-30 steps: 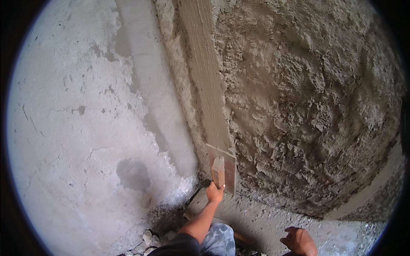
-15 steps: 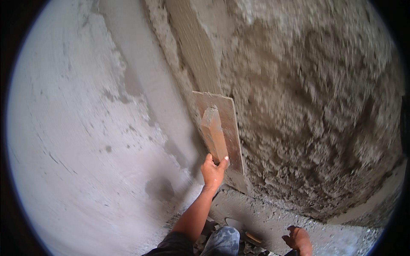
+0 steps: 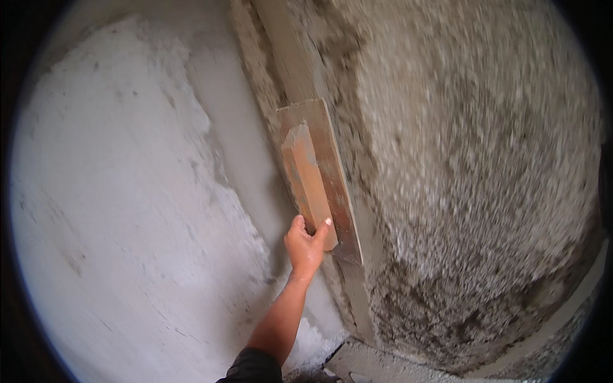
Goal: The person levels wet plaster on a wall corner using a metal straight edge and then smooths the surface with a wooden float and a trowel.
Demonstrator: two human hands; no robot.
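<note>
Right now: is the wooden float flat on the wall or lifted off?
Flat on: the wooden float lies along the smoothed strip at the rough plaster's edge, left hand gripping its handle.

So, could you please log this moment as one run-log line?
left hand: grips wooden float handle | float: flat on wall corner strip | right hand: out of view

Soft, even daylight without glare, brightest on the pale wall (image 3: 121, 210) at left, dimmer over the rough plaster (image 3: 472, 191) smeared by motion blur, with fisheye bending and black vignette around the rim.
</note>
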